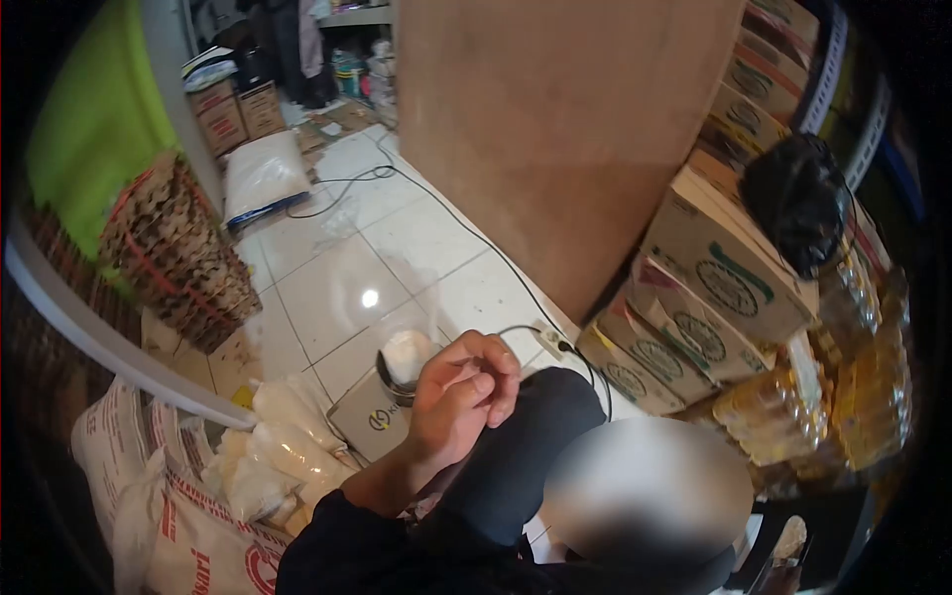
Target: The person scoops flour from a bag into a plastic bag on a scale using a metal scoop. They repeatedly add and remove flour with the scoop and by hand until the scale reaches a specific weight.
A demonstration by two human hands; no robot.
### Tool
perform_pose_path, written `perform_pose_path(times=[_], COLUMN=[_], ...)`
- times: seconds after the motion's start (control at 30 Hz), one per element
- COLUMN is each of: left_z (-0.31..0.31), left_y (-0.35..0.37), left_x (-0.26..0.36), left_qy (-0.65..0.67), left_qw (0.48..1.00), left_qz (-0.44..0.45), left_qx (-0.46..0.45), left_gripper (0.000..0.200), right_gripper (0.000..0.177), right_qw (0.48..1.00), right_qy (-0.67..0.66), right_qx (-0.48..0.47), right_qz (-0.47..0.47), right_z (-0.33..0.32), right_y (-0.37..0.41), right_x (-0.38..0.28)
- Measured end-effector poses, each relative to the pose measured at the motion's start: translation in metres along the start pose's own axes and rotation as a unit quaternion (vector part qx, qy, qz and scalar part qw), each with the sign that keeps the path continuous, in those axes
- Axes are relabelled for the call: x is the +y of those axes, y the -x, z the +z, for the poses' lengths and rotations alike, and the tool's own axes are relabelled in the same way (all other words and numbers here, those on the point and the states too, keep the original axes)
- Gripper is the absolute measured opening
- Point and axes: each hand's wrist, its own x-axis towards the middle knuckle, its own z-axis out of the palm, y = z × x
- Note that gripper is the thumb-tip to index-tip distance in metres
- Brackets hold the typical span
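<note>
My left hand [466,387] reaches in from the lower left, over my dark-clothed knee [565,402]. Its fingers are curled in toward the thumb, and what they hold, if anything, cannot be made out. Just left of it, a clear plastic bag or container with white contents [406,353] rests on a small scale [369,418]. The scale stands on the white tiled floor [327,288]. My right hand does not show.
Filled clear bags [293,456] and printed sacks [198,540] lie lower left. A cable [466,233] crosses the floor to a power socket [551,342]. Cartons [729,263], a black bag [796,203] and bottle packs [773,416] stand right. A round blurred area [650,486] covers the bottom.
</note>
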Motion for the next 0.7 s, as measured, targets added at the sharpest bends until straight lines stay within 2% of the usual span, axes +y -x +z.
perform_pose_path(times=[0.07,0.13,0.2,0.27,0.33,0.4,0.47,0.5,0.6,0.63,0.7], left_z=[-0.012,-0.025,-0.036,-0.053,-0.066,-0.078,-0.090,-0.097,-0.118,-0.105,-0.114], left_y=[0.010,0.024,0.035,0.043,0.051,0.055,0.055,0.055,0.044,0.038,0.032], left_x=[0.016,0.032,0.046,0.055,0.066,0.073,0.080,0.084,0.084,0.088,0.084], left_qy=[-0.025,-0.056,-0.081,-0.118,-0.166,-0.235,-0.324,-0.360,-0.569,-0.606,-0.695], left_qw=[0.998,0.992,0.982,0.961,0.941,0.915,0.882,0.873,0.761,0.732,0.661], left_qz=[0.038,0.066,0.104,0.168,0.190,0.199,0.193,0.174,0.167,0.143,0.169], left_qx=[0.044,0.090,0.133,0.184,0.227,0.260,0.281,0.281,0.263,0.278,0.225], left_gripper=[0.015,0.015,0.016,0.018,0.017,0.018,0.019,0.017,0.016,0.017,0.017], right_gripper=[0.039,0.037,0.034,0.036,0.032,0.031,0.026,0.025,0.022,0.022,0.021], right_qw=[0.999,0.980,0.967,0.947,0.927,0.910,0.910,0.891,0.839,0.818,0.786], right_qy=[0.014,-0.109,-0.158,-0.191,-0.197,-0.216,-0.194,-0.211,-0.253,-0.274,-0.289], right_qx=[-0.026,0.081,0.061,0.086,0.143,0.122,0.053,0.064,0.048,0.026,-0.025], right_qz=[0.023,-0.143,-0.189,-0.242,-0.285,-0.331,-0.363,-0.396,-0.479,-0.506,-0.545], right_z=[-0.055,-0.023,-0.063,-0.087,-0.112,-0.136,-0.171,-0.174,-0.180,-0.182,-0.190], right_y=[-0.024,-0.087,-0.108,-0.128,-0.130,-0.133,-0.122,-0.122,-0.116,-0.112,-0.096], right_x=[-0.086,-0.066,-0.132,-0.190,-0.259,-0.327,-0.397,-0.422,-0.500,-0.524,-0.568])
